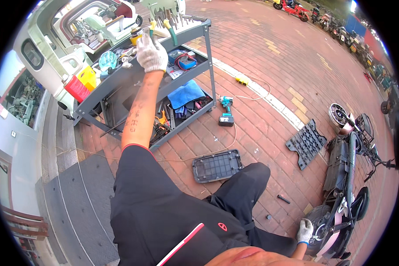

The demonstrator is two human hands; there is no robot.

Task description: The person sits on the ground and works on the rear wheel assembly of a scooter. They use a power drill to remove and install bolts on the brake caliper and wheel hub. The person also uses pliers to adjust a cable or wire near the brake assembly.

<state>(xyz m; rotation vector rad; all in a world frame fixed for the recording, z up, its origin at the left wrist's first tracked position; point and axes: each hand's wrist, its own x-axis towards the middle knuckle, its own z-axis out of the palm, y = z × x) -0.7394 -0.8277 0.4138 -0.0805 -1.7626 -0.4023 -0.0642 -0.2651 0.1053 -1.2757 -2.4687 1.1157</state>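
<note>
My gloved left hand (150, 51) reaches up to the cart's top tray, fingers extended and slightly apart beside yellow-and-green-handled tools (169, 29) and a yellow object (134, 39). Upright metal tools (178, 18) stand in a pale rack there. At lower right, my gloved right hand (305, 231) has its fingers curled at the wheel (317, 215) of a black scooter (334, 170) lying on its side; what they grip is unclear.
The grey cart (205, 62) has tool-filled shelves. A teal cordless driver (226, 111), yellow tool (242, 80), cord, black tray (216, 165) and ribbed panel (306, 144) lie on the brick paving. A white vehicle (33, 35), steps and parked scooters surround the area.
</note>
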